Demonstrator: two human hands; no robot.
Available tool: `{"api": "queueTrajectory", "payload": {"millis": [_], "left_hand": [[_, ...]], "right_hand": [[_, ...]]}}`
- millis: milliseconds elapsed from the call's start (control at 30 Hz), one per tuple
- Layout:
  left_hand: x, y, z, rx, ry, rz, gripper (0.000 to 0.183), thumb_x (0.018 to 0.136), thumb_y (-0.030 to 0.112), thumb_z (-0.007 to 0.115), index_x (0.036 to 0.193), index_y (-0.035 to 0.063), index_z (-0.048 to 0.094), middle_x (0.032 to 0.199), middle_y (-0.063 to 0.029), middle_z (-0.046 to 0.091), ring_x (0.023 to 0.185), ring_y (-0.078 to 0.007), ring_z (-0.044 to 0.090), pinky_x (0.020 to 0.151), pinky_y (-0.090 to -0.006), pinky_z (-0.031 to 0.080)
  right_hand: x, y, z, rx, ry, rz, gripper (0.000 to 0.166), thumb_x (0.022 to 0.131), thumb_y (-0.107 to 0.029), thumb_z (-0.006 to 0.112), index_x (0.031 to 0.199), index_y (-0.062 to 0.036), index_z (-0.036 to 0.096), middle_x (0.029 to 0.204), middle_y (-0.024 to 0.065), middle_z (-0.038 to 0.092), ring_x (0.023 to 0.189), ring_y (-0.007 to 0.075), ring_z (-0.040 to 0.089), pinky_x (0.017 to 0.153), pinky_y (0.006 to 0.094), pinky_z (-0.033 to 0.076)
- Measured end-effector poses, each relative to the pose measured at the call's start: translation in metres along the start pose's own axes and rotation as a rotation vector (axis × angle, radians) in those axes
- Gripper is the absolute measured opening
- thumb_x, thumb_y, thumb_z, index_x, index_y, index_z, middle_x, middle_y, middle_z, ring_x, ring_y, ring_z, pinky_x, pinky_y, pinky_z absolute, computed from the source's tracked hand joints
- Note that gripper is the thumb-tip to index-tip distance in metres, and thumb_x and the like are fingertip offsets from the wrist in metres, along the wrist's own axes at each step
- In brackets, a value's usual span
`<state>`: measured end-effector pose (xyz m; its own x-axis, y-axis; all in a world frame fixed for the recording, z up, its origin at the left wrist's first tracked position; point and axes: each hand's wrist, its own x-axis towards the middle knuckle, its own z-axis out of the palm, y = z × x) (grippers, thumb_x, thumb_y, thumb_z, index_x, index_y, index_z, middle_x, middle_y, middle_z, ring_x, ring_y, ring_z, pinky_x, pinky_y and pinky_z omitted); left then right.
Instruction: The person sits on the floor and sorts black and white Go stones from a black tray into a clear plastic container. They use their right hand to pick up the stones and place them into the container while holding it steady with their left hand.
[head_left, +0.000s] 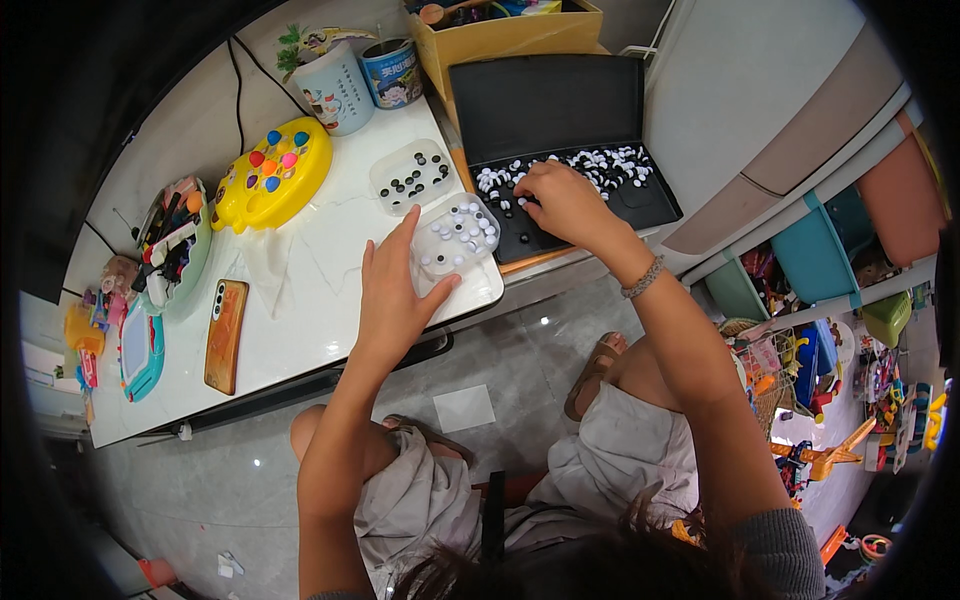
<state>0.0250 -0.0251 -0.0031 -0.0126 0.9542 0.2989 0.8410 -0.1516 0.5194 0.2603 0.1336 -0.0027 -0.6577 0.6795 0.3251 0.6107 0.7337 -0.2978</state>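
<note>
My right hand (564, 201) reaches into an open black case (664, 206) with its lid raised, fingers down among black and white game pieces (600, 165); whether it pinches one is hidden. My left hand (397, 281) is spread at the near left side of a clear plastic tub (491, 251), thumb and fingers apart, holding nothing. This tub has mostly white pieces in it, with a few dark ones. Just behind it stands a second clear tub (381, 166) with black pieces and a few white ones.
On the white table (315, 300) lie a phone (226, 337), a yellow toy (300, 180) with coloured knobs, a crumpled tissue (266, 266) and a green basket (196, 259) of small items. A blue cup (337, 94), a tin (394, 75) and a yellow box (517, 34) stand behind.
</note>
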Motion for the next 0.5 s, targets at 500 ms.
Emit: {"api": "queueTrajectory", "payload": {"millis": [500], "left_hand": [[0.0005, 0.0029, -0.0015, 0.002, -0.004, -0.012, 0.093, 0.08, 0.024, 0.083, 0.156, 0.0074, 0.032, 0.149, -0.0191, 0.05, 0.137, -0.0353, 0.048, 0.12, -0.0574, 0.022]], "right_hand": [[0.0015, -0.0014, 0.0006, 0.013, 0.008, -0.014, 0.007, 0.081, -0.002, 0.071, 0.087, -0.0027, 0.066, 0.091, 0.0117, 0.067, 0.095, 0.0317, 0.063, 0.083, 0.0422, 0.053]]}}
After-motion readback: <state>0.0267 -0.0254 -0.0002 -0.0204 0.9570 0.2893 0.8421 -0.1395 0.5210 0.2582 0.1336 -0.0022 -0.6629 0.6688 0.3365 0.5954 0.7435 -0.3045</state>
